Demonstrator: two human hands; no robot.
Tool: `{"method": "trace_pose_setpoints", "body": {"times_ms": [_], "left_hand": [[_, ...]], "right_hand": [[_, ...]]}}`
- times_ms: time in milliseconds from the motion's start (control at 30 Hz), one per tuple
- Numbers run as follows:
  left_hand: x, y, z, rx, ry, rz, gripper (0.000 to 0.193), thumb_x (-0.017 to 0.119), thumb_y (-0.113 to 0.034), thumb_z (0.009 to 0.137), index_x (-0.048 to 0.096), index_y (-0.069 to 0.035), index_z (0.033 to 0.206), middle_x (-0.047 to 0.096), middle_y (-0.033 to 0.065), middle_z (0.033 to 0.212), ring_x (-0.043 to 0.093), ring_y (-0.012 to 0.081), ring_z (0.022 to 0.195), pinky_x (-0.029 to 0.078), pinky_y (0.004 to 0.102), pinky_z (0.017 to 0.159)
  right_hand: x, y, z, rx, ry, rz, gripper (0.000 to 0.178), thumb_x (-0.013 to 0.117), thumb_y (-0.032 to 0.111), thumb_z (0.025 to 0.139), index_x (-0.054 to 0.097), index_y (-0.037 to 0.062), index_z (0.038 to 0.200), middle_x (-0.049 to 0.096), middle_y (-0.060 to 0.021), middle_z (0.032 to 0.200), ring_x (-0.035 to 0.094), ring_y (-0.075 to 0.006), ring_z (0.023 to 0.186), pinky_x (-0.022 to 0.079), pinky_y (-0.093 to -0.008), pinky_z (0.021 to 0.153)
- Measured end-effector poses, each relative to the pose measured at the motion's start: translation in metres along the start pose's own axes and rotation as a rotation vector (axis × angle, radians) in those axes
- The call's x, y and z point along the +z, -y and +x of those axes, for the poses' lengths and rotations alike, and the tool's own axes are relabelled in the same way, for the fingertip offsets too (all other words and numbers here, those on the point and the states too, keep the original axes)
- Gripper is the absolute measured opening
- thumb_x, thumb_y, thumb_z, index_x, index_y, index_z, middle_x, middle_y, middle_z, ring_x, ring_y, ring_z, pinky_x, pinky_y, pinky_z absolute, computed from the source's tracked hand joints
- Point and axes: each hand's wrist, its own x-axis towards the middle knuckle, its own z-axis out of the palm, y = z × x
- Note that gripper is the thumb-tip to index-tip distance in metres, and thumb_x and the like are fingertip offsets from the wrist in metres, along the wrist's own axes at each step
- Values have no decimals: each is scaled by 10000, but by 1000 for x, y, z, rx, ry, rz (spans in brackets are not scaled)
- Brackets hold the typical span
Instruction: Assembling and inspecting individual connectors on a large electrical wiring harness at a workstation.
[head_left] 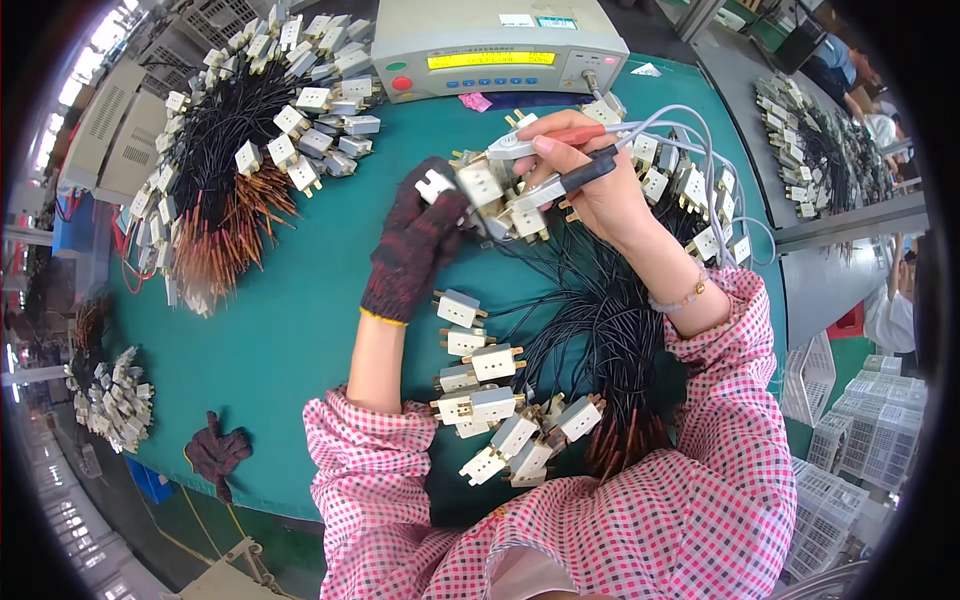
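Note:
My left hand (412,235), in a dark knitted glove, is closed around a white plug connector (480,186) near the table's middle; the hand is slightly blurred. My bare right hand (600,195) grips two metal test clips, a red-handled clip (574,135) and a black-handled clip (588,172). Their jaws are at the connector's right side; whether they touch its prongs is hard to see. Grey leads (705,130) run from the clips. Below my hands lies a bundle of black cables (610,320) with white plug connectors (495,362) fanned around it.
A benchtop tester (500,75) with a lit yellow display stands at the back of the green table (280,370). Another cable bundle (235,120) with copper-coloured ends fills the back left. A loose dark glove (217,452) lies front left. White crates (870,430) stand at the right.

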Motion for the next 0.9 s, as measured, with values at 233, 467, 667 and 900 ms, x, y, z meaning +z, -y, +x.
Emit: {"method": "trace_pose_setpoints", "body": {"times_ms": [233, 467, 667, 900], "left_hand": [[-21, 23, -32, 129, 134, -238, 542, 579, -183, 874, 360, -77, 1358, 546, 83, 1207, 479, 65, 687, 414, 214, 584], [-28, 35, -59, -13, 118, -144, 485, 583, -100, 853, 431, -92, 1313, 581, 26, 913, 476, 79, 591, 403, 212, 524], [-28, 34, -63, -137, 123, -332, 500, 599, -118, 848, 429, -87, 1318, 567, -7, 849, 444, 50, 556, 366, 195, 488], [-26, 36, -63, -124, 112, -272, 511, 602, -140, 848, 426, -86, 1324, 546, -13, 750, 439, 55, 529, 352, 207, 464]], "right_hand": [[4, 2, -5, -113, 83, -396, 150, 589, 104, 876, 604, 7, 990, 637, -101, 851, 640, -144, 726, 514, -225, 604], [29, 1, -15, -108, 419, -537, 193, 676, 121, 805, 660, 33, 975, 644, -80, 926, 596, -158, 843, 475, -288, 758], [32, -11, -10, -176, 535, -609, 194, 675, 128, 803, 662, 36, 974, 657, -75, 926, 606, -160, 873, 473, -293, 795], [31, -8, -10, -195, 566, -649, 211, 662, 133, 806, 651, 60, 1004, 657, -79, 928, 621, -183, 855, 483, -293, 776]]}}
